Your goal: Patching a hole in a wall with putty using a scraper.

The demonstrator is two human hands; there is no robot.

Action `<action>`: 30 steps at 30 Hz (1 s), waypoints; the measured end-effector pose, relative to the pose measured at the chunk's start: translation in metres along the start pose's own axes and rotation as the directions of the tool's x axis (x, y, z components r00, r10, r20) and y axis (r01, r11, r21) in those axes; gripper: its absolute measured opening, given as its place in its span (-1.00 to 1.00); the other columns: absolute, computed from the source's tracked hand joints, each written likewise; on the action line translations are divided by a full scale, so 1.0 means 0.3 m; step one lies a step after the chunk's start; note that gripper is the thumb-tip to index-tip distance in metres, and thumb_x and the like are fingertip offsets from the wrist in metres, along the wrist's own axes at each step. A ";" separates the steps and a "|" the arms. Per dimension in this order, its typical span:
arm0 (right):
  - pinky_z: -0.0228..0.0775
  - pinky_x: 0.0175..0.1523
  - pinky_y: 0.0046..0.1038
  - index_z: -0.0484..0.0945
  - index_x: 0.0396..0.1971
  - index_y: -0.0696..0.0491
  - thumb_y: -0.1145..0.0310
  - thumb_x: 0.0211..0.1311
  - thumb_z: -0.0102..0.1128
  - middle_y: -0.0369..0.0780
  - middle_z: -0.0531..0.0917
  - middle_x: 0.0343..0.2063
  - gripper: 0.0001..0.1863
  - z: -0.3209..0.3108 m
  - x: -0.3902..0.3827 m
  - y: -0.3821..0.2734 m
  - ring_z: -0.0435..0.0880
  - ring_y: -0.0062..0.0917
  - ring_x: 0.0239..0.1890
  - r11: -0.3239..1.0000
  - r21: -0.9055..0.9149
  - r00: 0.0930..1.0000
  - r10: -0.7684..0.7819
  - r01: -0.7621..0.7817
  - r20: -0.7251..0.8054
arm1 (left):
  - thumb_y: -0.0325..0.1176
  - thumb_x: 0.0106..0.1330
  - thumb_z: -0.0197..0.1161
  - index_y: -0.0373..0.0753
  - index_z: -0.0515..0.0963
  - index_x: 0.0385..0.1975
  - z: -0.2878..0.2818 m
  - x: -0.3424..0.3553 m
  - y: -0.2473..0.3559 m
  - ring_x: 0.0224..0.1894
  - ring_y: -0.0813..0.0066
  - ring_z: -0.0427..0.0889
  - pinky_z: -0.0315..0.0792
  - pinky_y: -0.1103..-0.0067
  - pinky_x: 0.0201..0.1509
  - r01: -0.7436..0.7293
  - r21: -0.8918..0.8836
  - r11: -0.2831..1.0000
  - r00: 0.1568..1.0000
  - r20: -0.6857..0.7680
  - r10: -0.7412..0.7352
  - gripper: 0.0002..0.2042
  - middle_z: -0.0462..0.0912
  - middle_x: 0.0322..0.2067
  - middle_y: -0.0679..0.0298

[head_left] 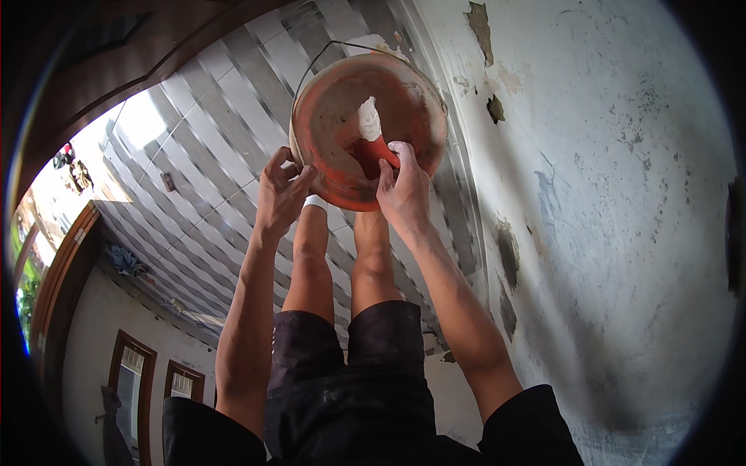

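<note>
In front of my legs is a round reddish-orange bucket (326, 89) with a thin wire handle, its opening toward me and its inside smeared with grey residue. My left hand (284, 186) is at the bucket's near left rim, its fingers bent and closed around the edge. Over the opening, my right hand (403, 186) pinches a red spatula-like tool (374, 153) between thumb and fingers. A lump of white paste (369, 120) covers the tool's far end. Whitish residue marks my right fingers. The bucket hides my feet; what carries its weight cannot be made out.
A patchy white wall (590, 194) with peeling plaster rises close on the right. Grey and white striped tiles (225, 155) cover the floor. A small object (167, 182) lies there to the left. A blue cloth-like bundle (124, 260) sits near the bright doorway.
</note>
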State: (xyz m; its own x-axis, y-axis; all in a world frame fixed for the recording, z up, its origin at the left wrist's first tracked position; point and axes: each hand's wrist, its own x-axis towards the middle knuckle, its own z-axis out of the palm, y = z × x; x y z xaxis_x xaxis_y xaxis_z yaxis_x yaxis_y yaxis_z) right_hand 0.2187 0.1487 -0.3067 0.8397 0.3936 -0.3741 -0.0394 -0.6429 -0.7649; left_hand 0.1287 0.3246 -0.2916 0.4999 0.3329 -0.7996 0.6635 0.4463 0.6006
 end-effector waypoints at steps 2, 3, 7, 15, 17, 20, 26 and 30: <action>0.46 -0.11 -0.26 0.44 -0.08 0.22 0.54 0.22 0.09 0.07 0.61 -0.23 -0.73 -0.014 0.009 -0.014 0.62 -0.05 -0.19 0.990 -0.062 0.990 0.133 -0.130 0.044 | -0.40 0.27 0.17 -0.41 0.39 -0.20 0.029 -0.004 0.020 -0.35 0.56 0.60 0.53 0.59 -0.25 0.005 -0.021 1.000 1.000 0.021 -0.005 -0.77 0.65 -0.36 0.14; 0.46 -0.07 -0.24 0.48 -0.07 0.24 0.54 0.24 0.07 0.07 0.63 -0.23 -0.74 -0.019 0.018 -0.016 0.62 -0.06 -0.15 0.993 -0.111 0.999 0.041 -0.043 -0.026 | -0.40 0.27 0.18 -0.40 0.40 -0.19 0.042 -0.005 0.027 -0.36 0.58 0.59 0.51 0.60 -0.26 0.007 0.019 1.000 1.000 0.018 -0.007 -0.77 0.65 -0.36 0.16; 0.46 -0.02 -0.24 0.47 -0.08 0.26 0.55 0.25 0.04 0.07 0.62 -0.19 -0.75 -0.020 0.037 -0.028 0.61 -0.05 -0.12 0.993 -0.116 0.995 -0.036 0.025 -0.092 | -0.41 0.26 0.19 -0.39 0.42 -0.20 0.050 0.003 0.029 -0.36 0.64 0.54 0.44 0.63 -0.29 -0.026 0.048 0.999 1.000 0.014 0.025 -0.78 0.64 -0.36 0.21; 0.44 0.02 -0.21 0.45 -0.06 0.26 0.56 0.24 0.01 0.05 0.61 -0.16 -0.73 0.047 0.102 0.043 0.59 -0.04 -0.08 0.991 -0.132 0.994 -0.035 0.021 -0.105 | -0.46 0.26 0.15 -0.44 0.41 -0.17 0.080 0.066 0.055 -0.30 0.61 0.57 0.48 0.61 -0.22 -0.016 0.009 1.000 0.998 0.062 0.016 -0.78 0.63 -0.32 0.19; 0.44 0.01 -0.20 0.45 -0.06 0.25 0.56 0.24 0.01 0.05 0.61 -0.16 -0.73 0.060 0.118 0.032 0.59 -0.04 -0.08 0.995 -0.098 0.996 0.016 -0.025 -0.090 | -0.46 0.26 0.15 -0.44 0.41 -0.17 0.067 0.090 0.055 -0.30 0.60 0.57 0.48 0.62 -0.22 -0.038 0.026 0.999 0.996 0.087 0.036 -0.78 0.63 -0.32 0.19; 0.43 0.00 -0.22 0.45 -0.06 0.24 0.53 0.24 0.02 0.05 0.61 -0.14 -0.73 0.071 0.135 0.052 0.59 -0.04 -0.07 0.995 -0.100 0.995 0.005 -0.015 -0.100 | -0.44 0.25 0.16 -0.44 0.41 -0.19 0.061 0.105 0.043 -0.34 0.61 0.55 0.47 0.62 -0.23 -0.086 0.037 0.996 0.992 0.101 0.082 -0.78 0.63 -0.34 0.18; 0.44 0.03 -0.22 0.41 0.02 0.20 0.47 0.23 0.08 0.04 0.58 -0.07 -0.65 0.123 0.142 0.112 0.58 -0.06 -0.03 0.948 0.065 0.950 0.312 -0.311 -0.017 | -0.40 0.22 0.18 -0.43 0.40 -0.22 0.014 0.110 0.050 -0.32 0.63 0.55 0.47 0.62 -0.23 -0.088 0.125 0.988 0.989 0.127 0.072 -0.76 0.65 -0.39 0.14; 0.49 -0.07 -0.33 0.39 0.08 0.19 0.46 0.26 0.08 -0.04 0.59 -0.08 -0.62 0.132 0.140 0.101 0.62 -0.30 -0.07 0.846 0.252 0.882 0.463 -0.470 0.093 | -0.41 0.23 0.17 -0.43 0.41 -0.21 -0.025 0.119 0.042 -0.34 0.62 0.57 0.49 0.61 -0.25 -0.104 0.219 0.970 0.989 0.127 0.078 -0.76 0.66 -0.39 0.09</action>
State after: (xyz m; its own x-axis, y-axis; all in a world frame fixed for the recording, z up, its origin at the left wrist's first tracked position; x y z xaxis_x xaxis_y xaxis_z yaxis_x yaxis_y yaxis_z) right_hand 0.2314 0.1718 -0.3663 0.6716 0.1109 -0.7325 -0.5648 -0.5632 -0.6032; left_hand 0.1510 0.3483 -0.3126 0.6165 0.2583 -0.7438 0.7135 0.2161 0.6665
